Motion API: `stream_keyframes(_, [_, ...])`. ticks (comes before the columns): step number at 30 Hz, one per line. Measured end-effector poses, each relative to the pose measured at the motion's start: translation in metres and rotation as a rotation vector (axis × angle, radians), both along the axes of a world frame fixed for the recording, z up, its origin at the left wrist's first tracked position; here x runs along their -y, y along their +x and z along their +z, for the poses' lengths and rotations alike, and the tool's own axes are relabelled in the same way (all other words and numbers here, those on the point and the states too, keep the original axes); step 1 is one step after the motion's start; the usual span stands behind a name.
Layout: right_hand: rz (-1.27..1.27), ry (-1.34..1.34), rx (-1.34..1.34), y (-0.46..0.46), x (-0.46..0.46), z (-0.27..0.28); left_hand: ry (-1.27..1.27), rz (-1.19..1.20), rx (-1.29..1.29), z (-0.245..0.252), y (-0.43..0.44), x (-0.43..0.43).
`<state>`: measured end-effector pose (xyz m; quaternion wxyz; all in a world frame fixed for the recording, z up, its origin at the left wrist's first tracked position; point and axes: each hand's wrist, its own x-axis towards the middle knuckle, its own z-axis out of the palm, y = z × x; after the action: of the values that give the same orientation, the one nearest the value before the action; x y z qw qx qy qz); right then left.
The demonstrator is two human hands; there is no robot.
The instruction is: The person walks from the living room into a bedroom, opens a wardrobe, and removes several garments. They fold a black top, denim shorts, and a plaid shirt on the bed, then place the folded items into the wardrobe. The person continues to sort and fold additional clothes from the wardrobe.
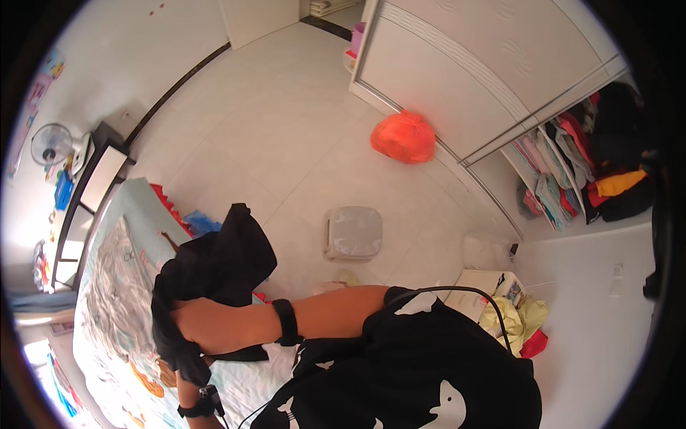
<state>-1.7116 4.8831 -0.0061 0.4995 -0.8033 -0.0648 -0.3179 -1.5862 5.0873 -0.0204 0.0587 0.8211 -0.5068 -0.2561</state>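
A black cloth garment (pixel 214 263) is held up over the left part of the bed, bunched around both of my hands. My right hand (pixel 185 322) reaches across into its folds, and the cloth hides the fingers. Lower down, my left hand (pixel 168 373) is at the garment's lower end, partly covered by a hanging fold. Both wrists wear black straps, and a small device sits on the left one. Beneath lies a grey-white garment (pixel 120 289) bearing letters, spread on the pale patterned bed sheet (pixel 252 383).
A grey-lidded stool or bin (pixel 353 233) stands on the tiled floor. By the wardrobe (pixel 445 69) sits a tied red plastic bag (pixel 404 138). Folded clothes (pixel 554 198) fill open shelves. A white box (pixel 471 289) and yellow cloth (pixel 504 322) lie at right; a fan (pixel 51 143) stands left.
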Motion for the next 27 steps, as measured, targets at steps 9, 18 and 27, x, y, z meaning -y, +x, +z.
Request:
stream_keyframes(9, [0.163,1.232,0.073,-0.106,0.122,0.035,-0.546,0.604,-1.167,-0.058,-0.096,0.148])
stream_keyframes(18, [-0.388,0.278,-0.247,-0.383,0.344,-0.07,-0.688,0.864,-1.88,-0.073,-0.332,0.375])
stream_keyframes(27, [-0.457,-0.005,-0.715,-0.525,0.411,-0.179,-0.013,0.646,-1.721,-0.146,-0.496,0.551])
